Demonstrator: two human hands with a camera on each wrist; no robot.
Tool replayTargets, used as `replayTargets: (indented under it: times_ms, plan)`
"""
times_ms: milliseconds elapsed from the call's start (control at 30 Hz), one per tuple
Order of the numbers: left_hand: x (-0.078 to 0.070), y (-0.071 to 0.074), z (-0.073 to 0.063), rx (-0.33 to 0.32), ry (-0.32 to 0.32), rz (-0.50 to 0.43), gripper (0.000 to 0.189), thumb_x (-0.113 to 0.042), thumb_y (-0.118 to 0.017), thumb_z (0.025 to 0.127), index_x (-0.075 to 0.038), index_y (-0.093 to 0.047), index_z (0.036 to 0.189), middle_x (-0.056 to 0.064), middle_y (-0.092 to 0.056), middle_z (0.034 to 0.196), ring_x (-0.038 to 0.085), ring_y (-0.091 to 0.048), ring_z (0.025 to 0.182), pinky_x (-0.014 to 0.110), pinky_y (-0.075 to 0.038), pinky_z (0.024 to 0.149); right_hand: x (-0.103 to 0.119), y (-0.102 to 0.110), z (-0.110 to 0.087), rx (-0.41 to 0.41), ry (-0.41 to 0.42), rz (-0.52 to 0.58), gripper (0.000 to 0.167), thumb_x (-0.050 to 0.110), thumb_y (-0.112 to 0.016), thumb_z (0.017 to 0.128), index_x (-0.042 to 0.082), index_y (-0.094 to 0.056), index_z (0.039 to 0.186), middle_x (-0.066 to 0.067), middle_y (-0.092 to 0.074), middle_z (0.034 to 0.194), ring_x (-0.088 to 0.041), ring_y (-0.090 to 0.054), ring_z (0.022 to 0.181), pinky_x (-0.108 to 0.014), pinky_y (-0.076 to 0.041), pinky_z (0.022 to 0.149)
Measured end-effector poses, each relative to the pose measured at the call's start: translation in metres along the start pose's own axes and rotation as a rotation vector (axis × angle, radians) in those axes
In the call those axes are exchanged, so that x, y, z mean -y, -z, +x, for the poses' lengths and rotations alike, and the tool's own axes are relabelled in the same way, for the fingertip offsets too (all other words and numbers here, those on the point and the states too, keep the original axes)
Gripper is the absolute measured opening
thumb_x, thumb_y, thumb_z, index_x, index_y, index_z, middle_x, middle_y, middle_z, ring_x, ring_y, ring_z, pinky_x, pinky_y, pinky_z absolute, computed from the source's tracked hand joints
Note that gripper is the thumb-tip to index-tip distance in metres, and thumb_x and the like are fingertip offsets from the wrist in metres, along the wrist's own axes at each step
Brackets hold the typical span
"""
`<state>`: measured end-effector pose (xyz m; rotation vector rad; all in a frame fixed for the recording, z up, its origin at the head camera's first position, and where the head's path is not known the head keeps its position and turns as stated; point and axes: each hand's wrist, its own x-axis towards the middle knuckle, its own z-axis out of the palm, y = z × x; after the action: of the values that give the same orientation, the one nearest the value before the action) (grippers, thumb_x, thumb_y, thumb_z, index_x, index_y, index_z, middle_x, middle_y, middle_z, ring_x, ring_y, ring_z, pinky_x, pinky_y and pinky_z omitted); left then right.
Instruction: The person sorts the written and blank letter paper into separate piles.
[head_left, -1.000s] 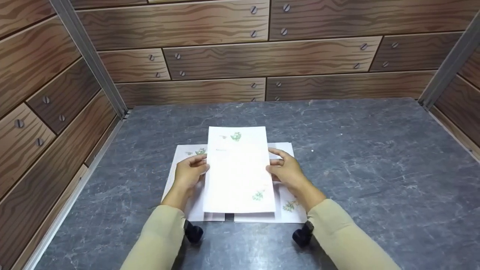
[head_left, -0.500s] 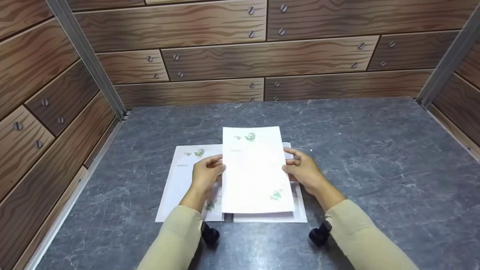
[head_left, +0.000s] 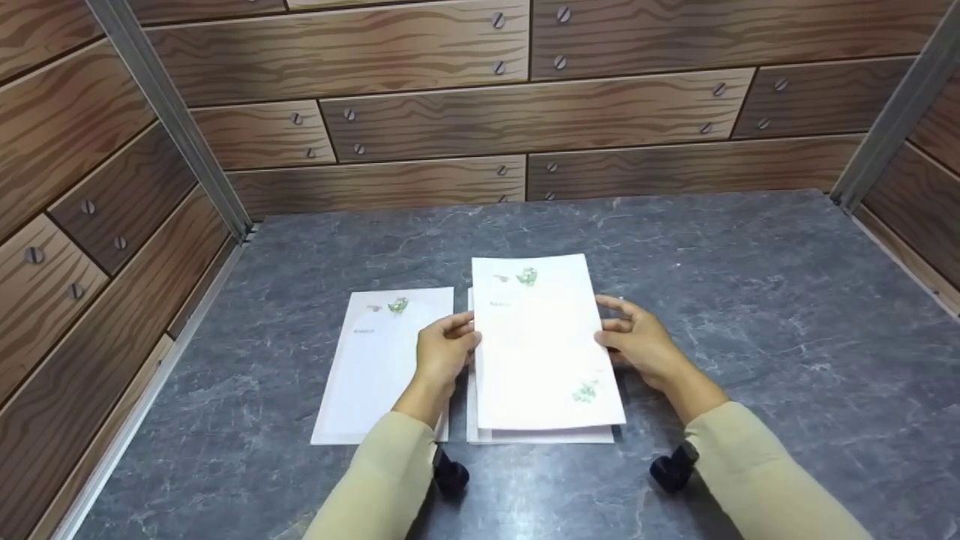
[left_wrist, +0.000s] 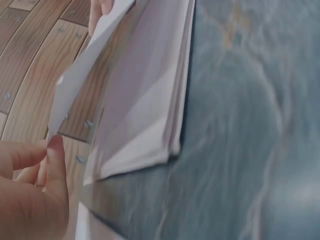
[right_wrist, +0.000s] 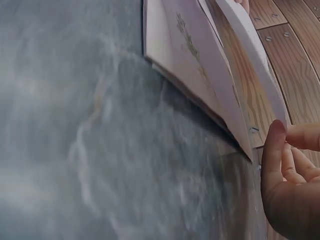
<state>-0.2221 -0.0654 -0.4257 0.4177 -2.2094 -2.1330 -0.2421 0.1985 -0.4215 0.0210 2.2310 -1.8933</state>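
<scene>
Both hands hold up a white sheet of paper (head_left: 544,352) printed with small green motifs at its top and lower right. My left hand (head_left: 441,352) pinches its left edge between thumb and fingers, and my right hand (head_left: 641,341) pinches the right edge. Beneath it lies a stack of similar sheets (head_left: 551,435), mostly covered in the head view. The wrist views show a gap between the raised sheet (left_wrist: 82,70) and the stack (left_wrist: 142,95), whose layered edges are visible. In the right wrist view, thumb and finger of the right hand (right_wrist: 292,185) meet at the sheet's edge.
To the left lies another white sheet or pile (head_left: 375,375) with the same motif, a narrow strip of table away from the stack. The dark marbled table (head_left: 750,337) is bordered by wood-pattern walls (head_left: 420,120) and grey metal corner posts (head_left: 176,120).
Both hands have carried the raised sheet to the right, from across the two piles to over the right-hand stack. The left pile is now mostly uncovered.
</scene>
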Motion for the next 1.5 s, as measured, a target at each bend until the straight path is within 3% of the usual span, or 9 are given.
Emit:
replayTargets:
  times_ms: [267, 600, 733, 900, 1233, 1500]
  plan:
    - [0.002, -0.022, -0.005, 0.019, 0.015, -0.017, 0.032, 0.007, -0.064, 0.085, -0.001, -0.066, 0.117, 0.008, -0.064, 0.100, 0.017, -0.061, 0.087, 0.025, -0.054, 0.070, -0.005, 0.025, -0.006, 0.021, -0.023, 0.015, 0.064, -0.006, -0.058, 0.091, 0.004, -0.029, 0.148, -0.014, -0.061, 0.110, -0.019, -0.065, 0.085, -0.035, -0.056, 0.072]
    - [0.005, -0.047, -0.012, 0.042, -0.057, 0.006, 0.031, 0.010, -0.063, 0.083, 0.003, -0.066, 0.113, 0.008, -0.066, 0.092, 0.014, -0.061, 0.070, 0.025, -0.054, 0.057, -0.012, 0.051, -0.014, 0.037, -0.026, 0.014, 0.066, -0.003, -0.058, 0.092, 0.003, -0.026, 0.149, -0.008, -0.061, 0.105, -0.017, -0.064, 0.085, -0.034, -0.056, 0.072]
    - [0.006, -0.056, -0.014, 0.059, -0.072, 0.030, 0.030, 0.009, -0.063, 0.084, 0.003, -0.067, 0.113, 0.007, -0.065, 0.091, 0.013, -0.061, 0.072, 0.024, -0.054, 0.058, -0.014, 0.062, -0.018, 0.050, -0.015, 0.017, 0.067, -0.002, -0.058, 0.092, 0.001, -0.023, 0.149, -0.006, -0.062, 0.105, -0.017, -0.064, 0.086, -0.034, -0.056, 0.072]
    - [0.007, -0.067, -0.017, 0.074, -0.068, 0.058, 0.031, 0.008, -0.064, 0.084, 0.001, -0.066, 0.114, 0.005, -0.065, 0.090, 0.013, -0.062, 0.073, 0.024, -0.055, 0.061, -0.018, 0.076, -0.023, 0.063, -0.006, -0.010, 0.067, 0.000, -0.058, 0.093, 0.001, -0.022, 0.150, -0.006, -0.061, 0.109, -0.017, -0.064, 0.089, -0.035, -0.056, 0.075]
    - [0.008, -0.090, -0.022, 0.090, -0.051, 0.019, 0.033, 0.011, -0.064, 0.083, 0.001, -0.067, 0.114, 0.004, -0.065, 0.087, 0.013, -0.062, 0.070, 0.024, -0.055, 0.058, -0.023, 0.098, -0.030, 0.049, -0.009, -0.011, 0.067, 0.001, -0.060, 0.092, -0.002, -0.023, 0.148, 0.001, -0.062, 0.101, -0.015, -0.064, 0.087, -0.033, -0.056, 0.073]
    - [0.011, -0.102, -0.028, 0.134, -0.041, 0.009, 0.033, 0.011, -0.064, 0.082, 0.003, -0.067, 0.114, 0.005, -0.066, 0.089, 0.014, -0.064, 0.077, 0.025, -0.056, 0.063, -0.026, 0.114, -0.035, 0.048, -0.027, -0.012, 0.068, 0.001, -0.059, 0.093, -0.002, -0.021, 0.149, 0.000, -0.061, 0.103, -0.014, -0.064, 0.088, -0.034, -0.056, 0.074]
